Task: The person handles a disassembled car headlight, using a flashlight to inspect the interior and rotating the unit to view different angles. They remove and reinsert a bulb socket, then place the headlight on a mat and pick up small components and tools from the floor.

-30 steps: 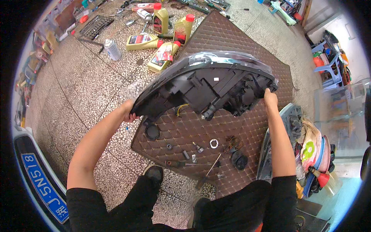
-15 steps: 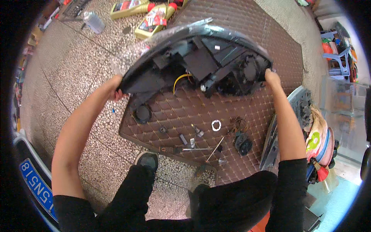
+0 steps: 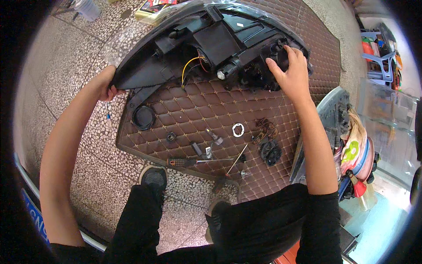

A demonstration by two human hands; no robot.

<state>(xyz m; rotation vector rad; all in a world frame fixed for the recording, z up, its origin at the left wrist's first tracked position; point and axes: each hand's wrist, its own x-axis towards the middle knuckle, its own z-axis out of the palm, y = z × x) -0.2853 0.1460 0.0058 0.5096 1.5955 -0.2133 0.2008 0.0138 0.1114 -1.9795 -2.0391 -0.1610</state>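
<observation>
A large black headlight assembly [image 3: 213, 42], back side up, spans the upper middle above a quilted brown mat [image 3: 184, 108]. My left hand [image 3: 105, 86] is closed on its pointed left end. My right hand [image 3: 292, 75] rests on the back near the right end, fingers apart around the round housing. A yellow wire [image 3: 187, 67] loops from the back. Below lie a black round cap [image 3: 143, 117], a white ring [image 3: 238, 130], a black ring [image 3: 171, 136], an orange-black screwdriver [image 3: 178, 162] and several small parts [image 3: 270, 152].
A spray can [image 3: 88, 9] and a yellow bottle [image 3: 147, 12] are at top left. A second lamp [image 3: 327, 112] and piled cloths [image 3: 351, 154] stand right, with a blue plastic chair [image 3: 382, 66] behind. A car bumper with plate [image 3: 33, 209] is lower left.
The headlight has moved up and left in the view, lower toward the mat, with my left hand. My right hand has left the right edge and spread its fingers over the back.
</observation>
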